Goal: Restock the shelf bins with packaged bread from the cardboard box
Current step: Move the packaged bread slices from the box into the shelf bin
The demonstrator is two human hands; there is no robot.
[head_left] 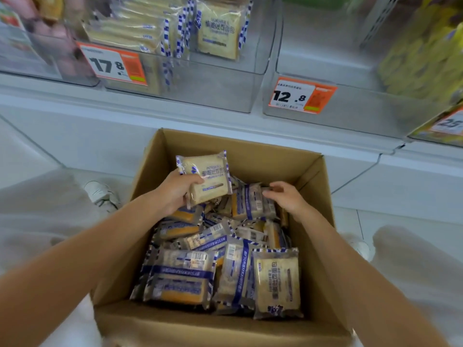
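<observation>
An open cardboard box (253, 149) stands on the floor below the shelf, holding several blue-and-white bread packs (180, 276). My left hand (175, 190) grips one bread pack (209, 175) lifted above the pile at the box's far left. My right hand (285, 197) reaches into the far right of the box, fingers curled over the edge of another pack (250, 201) that lies in the pile. Above, a clear shelf bin (213, 81) with a 17.8 price tag (112, 63) holds several of the same bread packs (218, 31).
A second clear bin (350, 113), tagged 12.8 (298, 96), stands to the right and looks bare inside. Yellow packets fill a bin (426, 53) at far right. My knees flank the box; a white shoe (101, 192) rests at its left.
</observation>
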